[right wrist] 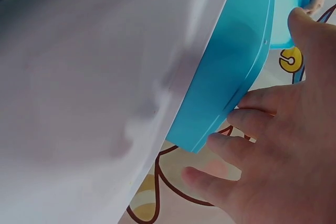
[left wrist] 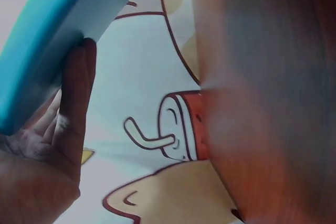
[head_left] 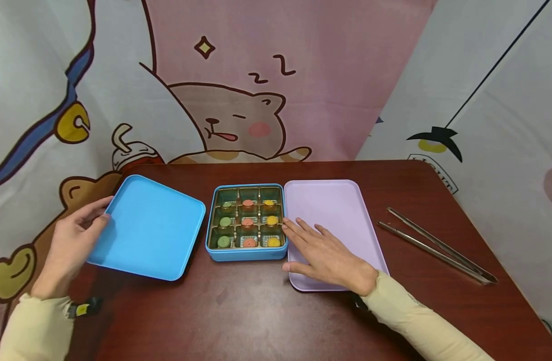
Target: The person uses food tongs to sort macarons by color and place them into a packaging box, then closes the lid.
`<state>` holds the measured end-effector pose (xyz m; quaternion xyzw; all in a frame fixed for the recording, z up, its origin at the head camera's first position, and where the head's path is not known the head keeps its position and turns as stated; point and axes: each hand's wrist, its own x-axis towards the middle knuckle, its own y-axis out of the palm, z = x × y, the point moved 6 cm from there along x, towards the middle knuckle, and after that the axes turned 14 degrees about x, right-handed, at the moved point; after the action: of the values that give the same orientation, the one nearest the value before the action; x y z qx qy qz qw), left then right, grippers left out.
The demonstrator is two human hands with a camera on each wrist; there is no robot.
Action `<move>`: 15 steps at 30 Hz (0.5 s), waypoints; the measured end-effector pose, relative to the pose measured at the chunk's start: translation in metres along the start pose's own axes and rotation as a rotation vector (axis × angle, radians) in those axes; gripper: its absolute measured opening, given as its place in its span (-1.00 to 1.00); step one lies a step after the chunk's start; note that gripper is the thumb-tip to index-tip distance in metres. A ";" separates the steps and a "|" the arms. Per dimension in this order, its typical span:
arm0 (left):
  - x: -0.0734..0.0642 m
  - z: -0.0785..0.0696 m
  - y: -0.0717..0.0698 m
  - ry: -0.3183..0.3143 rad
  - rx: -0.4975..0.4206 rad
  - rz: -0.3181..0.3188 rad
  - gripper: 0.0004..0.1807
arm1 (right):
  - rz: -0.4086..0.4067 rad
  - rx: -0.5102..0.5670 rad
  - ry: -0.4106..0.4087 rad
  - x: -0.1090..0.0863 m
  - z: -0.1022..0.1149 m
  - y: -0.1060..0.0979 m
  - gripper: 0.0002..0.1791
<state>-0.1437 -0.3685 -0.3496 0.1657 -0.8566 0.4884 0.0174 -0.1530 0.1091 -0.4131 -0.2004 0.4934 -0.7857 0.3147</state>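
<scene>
My left hand [head_left: 77, 235] grips the left edge of a light-blue square lid [head_left: 149, 228], thumb on top and fingers beneath. The lid is tilted above the table, left of a blue box [head_left: 246, 254]. Inside that box, a gold divided insert carries small round pieces: green [head_left: 224, 241], pink [head_left: 249, 242] and yellow [head_left: 273, 242], each colour in its own column. Fingers spread, my right hand [head_left: 332, 258] is over a lilac tray [head_left: 334, 200], its fingertips right at the box's right side. In the right wrist view, the fingers lie along the box's blue wall [right wrist: 226, 72].
Metal tongs [head_left: 438, 248] lie on the brown table [head_left: 240, 311], right of the lilac tray. The tray stands directly beside the box. Behind the table hangs a cartoon-printed cloth [head_left: 339, 65], which also shows along the left and right sides.
</scene>
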 end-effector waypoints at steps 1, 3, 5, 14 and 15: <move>0.000 -0.001 -0.002 -0.018 -0.007 -0.011 -0.49 | 0.003 0.005 0.001 0.000 0.000 0.000 0.03; -0.001 -0.005 -0.006 -0.050 -0.024 -0.042 -0.49 | 0.006 0.013 0.002 0.000 0.000 0.000 0.03; -0.001 -0.009 -0.009 -0.086 -0.046 -0.078 -0.49 | 0.008 0.020 0.003 0.000 0.001 0.000 0.03; -0.005 -0.046 -0.009 -0.120 -0.200 -0.169 -0.54 | -0.051 0.031 0.023 -0.004 -0.001 -0.007 0.02; -0.006 -0.052 -0.008 -0.106 -0.218 -0.169 -0.54 | -0.064 0.038 0.026 -0.004 -0.001 -0.010 0.02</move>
<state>-0.1426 -0.3268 -0.3173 0.2601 -0.8872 0.3797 0.0312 -0.1537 0.1161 -0.4050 -0.1997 0.4758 -0.8072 0.2867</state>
